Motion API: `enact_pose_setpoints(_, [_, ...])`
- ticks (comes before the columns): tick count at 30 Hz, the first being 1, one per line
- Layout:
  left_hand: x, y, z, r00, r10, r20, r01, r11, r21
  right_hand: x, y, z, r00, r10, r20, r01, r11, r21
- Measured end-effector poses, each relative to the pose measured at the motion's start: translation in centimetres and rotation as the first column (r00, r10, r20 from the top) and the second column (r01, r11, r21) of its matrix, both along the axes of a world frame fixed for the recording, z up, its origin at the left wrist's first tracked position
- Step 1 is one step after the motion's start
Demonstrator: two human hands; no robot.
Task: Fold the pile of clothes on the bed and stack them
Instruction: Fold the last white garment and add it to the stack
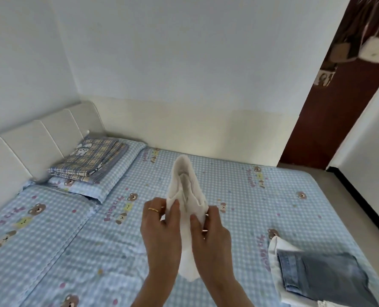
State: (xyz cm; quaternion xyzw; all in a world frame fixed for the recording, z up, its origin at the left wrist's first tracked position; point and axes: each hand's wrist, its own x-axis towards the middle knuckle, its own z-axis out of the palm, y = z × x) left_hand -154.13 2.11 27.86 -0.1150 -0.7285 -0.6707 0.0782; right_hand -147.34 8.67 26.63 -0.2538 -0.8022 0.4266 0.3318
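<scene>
Where the frame ends at the bottom: both forearms are cut off, so only wrists and hands show.
Left hand (160, 231): curled on the left edge of the white garment (187, 196), thumb laid over the front of the cloth; a gold ring (153, 210) sits on one finger.
Right hand (210, 234): pinching the garment's right edge, thumb on the front — its other fingers are mostly hidden behind the fabric.
White garment: held up off the bed (228, 196) between the two hands, its upper part rising to a rounded tip, its lower end hanging down between the wrists; what kind of garment it is I cannot tell, perhaps small shorts or underwear.
Folded jeans (323, 278): lying at the near right of the bed on top of a folded white cloth (275, 249), whose edge shows to their left; the stack runs out of view at the bottom right.
Bed: covered in a blue checked sheet with bear prints.
Pillow (117, 165): far left, in the same print, partly covered by a folded plaid cloth (91, 160).
Headboard (29, 138): pale and padded, along the left.
Door (330, 103): dark brown, far right — blurred bags hang on it, hard to make out.
</scene>
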Motion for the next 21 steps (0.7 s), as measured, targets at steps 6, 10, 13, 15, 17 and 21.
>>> enact_pose_setpoints(6, [2.1, 0.3, 0.1, 0.964, -0.243, 0.111, 0.246, 0.969, -0.008, 0.6, 0.0, -0.4, 0.999, -0.033, -0.019, 0.033, 0.999, -0.026])
enact_pose_setpoints(10, [2.1, -0.4, -0.7, 0.873, -0.442, 0.205, 0.432, 0.897, 0.093, 1.0, 0.9, -0.7, 1.0, 0.013, -0.001, -0.013, 0.997, -0.077])
enact_pose_setpoints(13, [1.7, -1.3, -1.4, 0.772, -0.6, 0.212, 0.578, 0.8, 0.158, 1.6, 1.8, -1.2, 1.0, 0.014, 0.016, -0.013, 0.997, -0.072])
enact_pose_setpoints(15, [1.1, -1.9, -1.8, 0.81, -0.576, 0.112, 0.579, 0.815, 0.003, 2.3, 2.7, -1.5, 0.997, 0.059, 0.049, -0.057, 0.998, -0.028])
enact_pose_setpoints(17, [0.1, -2.4, -1.3, 0.849, -0.51, -0.139, 0.447, 0.833, -0.327, 3.2, 3.5, -1.5, 0.987, 0.152, 0.06, -0.153, 0.988, 0.007])
enact_pose_setpoints(21, [-2.0, -1.2, 1.7, 0.573, -0.771, -0.278, 0.298, 0.512, -0.805, 4.9, 4.2, -1.3, 0.957, 0.29, 0.018, -0.29, 0.956, 0.037])
